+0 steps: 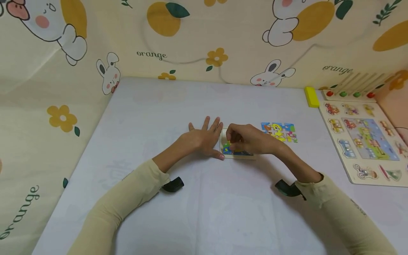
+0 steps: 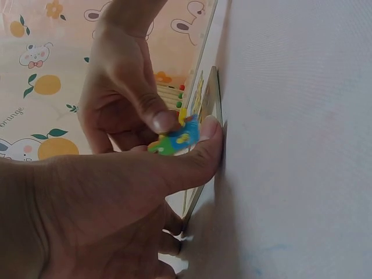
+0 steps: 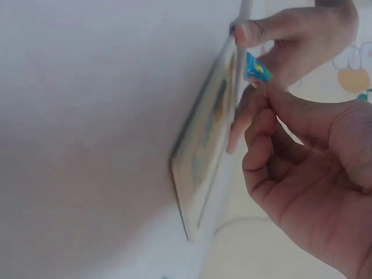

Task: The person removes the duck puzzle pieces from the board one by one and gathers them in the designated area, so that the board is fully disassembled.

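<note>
My left hand (image 1: 204, 140) lies with fingers spread along the left side of a small wooden puzzle tray (image 1: 224, 134), its thumb at the near left corner. Over the tray, my right hand (image 1: 255, 140) pinches a puzzle piece (image 2: 174, 142) between thumb and fingertips. Blue, green and yellow show on that piece, and in the left wrist view it sits close by the left thumb. Colored pieces fill the near part of the tray; my right hand hides much of the rest.
Behind the right hand lies a group of colorful jigsaw pieces (image 1: 278, 131). Further right are a large wooden picture board (image 1: 347, 170), a bead rack (image 1: 350, 95) and a yellow block (image 1: 311, 97). A patterned cloth (image 1: 191, 67) rises beyond the table's far edge.
</note>
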A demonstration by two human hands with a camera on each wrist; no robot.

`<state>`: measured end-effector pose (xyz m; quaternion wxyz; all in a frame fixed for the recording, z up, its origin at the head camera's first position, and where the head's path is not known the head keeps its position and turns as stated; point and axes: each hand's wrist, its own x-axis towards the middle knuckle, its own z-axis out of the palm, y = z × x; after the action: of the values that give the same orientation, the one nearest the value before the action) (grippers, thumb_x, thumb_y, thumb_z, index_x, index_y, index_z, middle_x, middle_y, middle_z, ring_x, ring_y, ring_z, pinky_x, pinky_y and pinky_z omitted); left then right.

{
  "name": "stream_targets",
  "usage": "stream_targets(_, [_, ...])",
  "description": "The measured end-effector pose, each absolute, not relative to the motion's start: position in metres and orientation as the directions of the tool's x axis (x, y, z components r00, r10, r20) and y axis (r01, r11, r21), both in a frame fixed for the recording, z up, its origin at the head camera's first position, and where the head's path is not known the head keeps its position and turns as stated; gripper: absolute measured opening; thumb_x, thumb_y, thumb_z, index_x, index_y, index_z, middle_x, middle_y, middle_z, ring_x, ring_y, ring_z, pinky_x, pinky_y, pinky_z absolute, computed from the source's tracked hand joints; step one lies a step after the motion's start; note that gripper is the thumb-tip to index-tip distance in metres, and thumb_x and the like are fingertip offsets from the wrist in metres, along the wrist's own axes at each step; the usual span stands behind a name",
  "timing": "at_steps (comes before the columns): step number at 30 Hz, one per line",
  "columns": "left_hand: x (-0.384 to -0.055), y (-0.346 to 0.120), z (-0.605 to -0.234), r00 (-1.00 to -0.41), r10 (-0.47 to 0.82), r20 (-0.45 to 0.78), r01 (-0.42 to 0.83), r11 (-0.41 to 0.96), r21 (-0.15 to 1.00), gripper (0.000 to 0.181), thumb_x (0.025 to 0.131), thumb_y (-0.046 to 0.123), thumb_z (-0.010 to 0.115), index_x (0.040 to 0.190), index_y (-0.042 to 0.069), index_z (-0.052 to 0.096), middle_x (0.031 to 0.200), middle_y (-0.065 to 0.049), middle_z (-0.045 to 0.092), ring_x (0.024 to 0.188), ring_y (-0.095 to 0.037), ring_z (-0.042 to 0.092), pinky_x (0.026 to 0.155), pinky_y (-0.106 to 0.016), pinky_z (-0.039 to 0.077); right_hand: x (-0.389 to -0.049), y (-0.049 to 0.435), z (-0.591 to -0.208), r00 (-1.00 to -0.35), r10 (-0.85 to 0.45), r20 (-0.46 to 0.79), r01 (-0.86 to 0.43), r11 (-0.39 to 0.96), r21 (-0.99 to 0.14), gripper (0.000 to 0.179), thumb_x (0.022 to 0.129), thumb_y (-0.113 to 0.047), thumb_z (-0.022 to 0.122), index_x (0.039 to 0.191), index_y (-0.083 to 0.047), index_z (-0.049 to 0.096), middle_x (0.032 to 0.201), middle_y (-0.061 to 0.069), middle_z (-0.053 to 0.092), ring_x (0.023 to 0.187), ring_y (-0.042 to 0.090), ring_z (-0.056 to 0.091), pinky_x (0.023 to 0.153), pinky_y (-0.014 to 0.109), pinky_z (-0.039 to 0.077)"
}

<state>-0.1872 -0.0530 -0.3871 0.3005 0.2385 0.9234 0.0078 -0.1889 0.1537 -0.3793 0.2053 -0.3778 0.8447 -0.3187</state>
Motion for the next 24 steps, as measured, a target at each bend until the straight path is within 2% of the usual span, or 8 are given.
stream_targets(8, [-0.186, -0.051, -0.387, -0.717, 0.431, -0.548, 0.432, 0.891, 0.137, 0.123, 0.09, 0.075, 0.062, 0.168, 0.012, -0.008, 0.176, -0.008, -0.02, 0.164, -0.04, -0.015, 0.118, -0.083, 0.017, -0.189, 0.174, -0.361, -0.706, -0.705, -0.071, -0.49, 0.557, -0.67, 0.017, 0.098, 0.002, 0.068, 0.111, -0.004, 0.06, 0.099, 0.008, 0.071, 0.091, 0.019, 0.066, 0.083, 0.023, 0.056])
stream_targets(15, [-0.185, -0.05, -0.39, -0.723, 0.427, -0.543, 0.441, 0.89, 0.113, 0.123, 0.089, 0.074, 0.063, 0.168, 0.012, -0.008, 0.176, -0.009, -0.019, 0.164, -0.04, -0.014, 0.118, -0.082, 0.018, -0.189, 0.217, -0.353, -0.811, -0.583, -0.045, -0.438, 0.657, -0.613, 0.016, 0.096, 0.001, 0.071, 0.109, -0.004, 0.063, 0.096, 0.009, 0.073, 0.086, 0.019, 0.065, 0.076, 0.019, 0.053])
stream_targets(19, [-0.186, -0.049, -0.389, -0.72, 0.431, -0.544, 0.446, 0.888, 0.113, 0.124, 0.089, 0.074, 0.063, 0.168, 0.012, -0.008, 0.176, -0.009, -0.019, 0.164, -0.04, -0.014, 0.118, -0.082, 0.018, -0.19, 0.243, -0.358, -0.852, -0.509, -0.121, -0.345, 0.721, -0.601, 0.016, 0.095, 0.001, 0.073, 0.108, -0.002, 0.063, 0.097, 0.01, 0.073, 0.084, 0.017, 0.064, 0.071, 0.017, 0.052])
stream_targets(24, [-0.186, -0.049, -0.388, -0.72, 0.426, -0.548, 0.438, 0.891, 0.118, 0.124, 0.089, 0.074, 0.064, 0.168, 0.012, -0.009, 0.176, -0.009, -0.02, 0.164, -0.04, -0.015, 0.118, -0.082, 0.017, -0.19, 0.259, -0.372, -0.845, -0.485, -0.224, -0.28, 0.76, -0.587, 0.017, 0.093, 0.003, 0.073, 0.106, -0.001, 0.062, 0.097, 0.011, 0.071, 0.085, 0.017, 0.061, 0.071, 0.018, 0.052])
